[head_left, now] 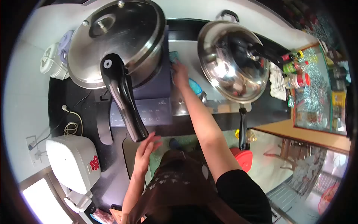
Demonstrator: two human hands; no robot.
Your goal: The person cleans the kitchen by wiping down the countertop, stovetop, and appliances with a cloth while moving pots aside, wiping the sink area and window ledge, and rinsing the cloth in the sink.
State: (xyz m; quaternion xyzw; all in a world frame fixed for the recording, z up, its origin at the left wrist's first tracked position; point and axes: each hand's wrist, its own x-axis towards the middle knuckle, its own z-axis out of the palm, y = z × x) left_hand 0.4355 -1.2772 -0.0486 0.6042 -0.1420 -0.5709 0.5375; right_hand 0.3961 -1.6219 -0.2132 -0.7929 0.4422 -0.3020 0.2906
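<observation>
My right hand reaches forward between the two pots, its fingers closed on a teal cloth pressed to the steel stovetop. Part of the cloth is hidden under the hand. Just right of my wrist lies a bright blue item that I cannot make out. My left hand is held with fingers apart and holds nothing, close to the end of the black handle of a large steel pressure cooker. The cooker stands on an induction hob.
A steel wok with a domed lid sits on the right, its handle towards me. Bottles and jars stand further right. A white appliance and a loose cord are at left. A red container is below.
</observation>
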